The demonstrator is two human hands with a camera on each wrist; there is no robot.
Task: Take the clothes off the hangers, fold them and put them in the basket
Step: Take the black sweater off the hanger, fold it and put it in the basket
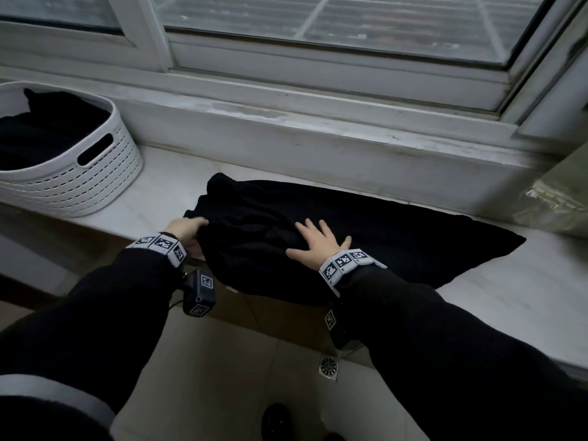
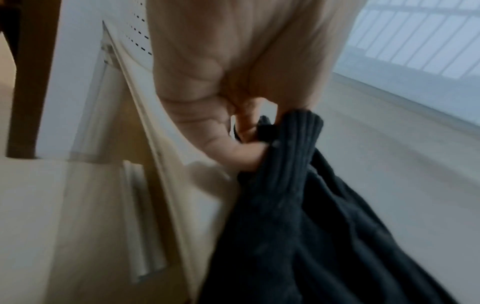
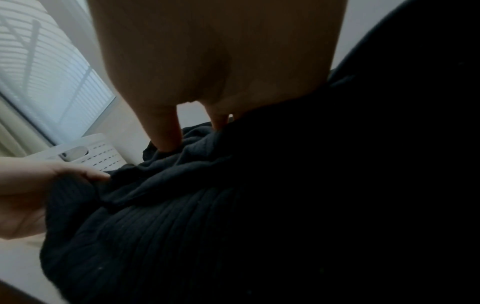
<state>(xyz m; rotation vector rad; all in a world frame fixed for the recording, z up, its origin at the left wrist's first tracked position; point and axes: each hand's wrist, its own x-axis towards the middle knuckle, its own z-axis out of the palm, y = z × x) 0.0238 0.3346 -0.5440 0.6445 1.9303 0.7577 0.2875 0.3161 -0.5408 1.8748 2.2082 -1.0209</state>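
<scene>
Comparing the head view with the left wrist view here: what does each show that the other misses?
Only the head view shows the right hand lying flat with spread fingers on the black garment, the garment's spread along the sill, dark clothes already inside the white basket, and the floor drain.

Only the left wrist view shows the grip up close: the left hand pinching a ribbed edge of the knit between thumb and fingers.

Both show the left hand on the garment's left end, the basket's perforated wall and the window.

Left hand (image 1: 187, 229) grips black garment (image 1: 350, 230) edge; right hand (image 1: 318, 241) presses it flat
</scene>
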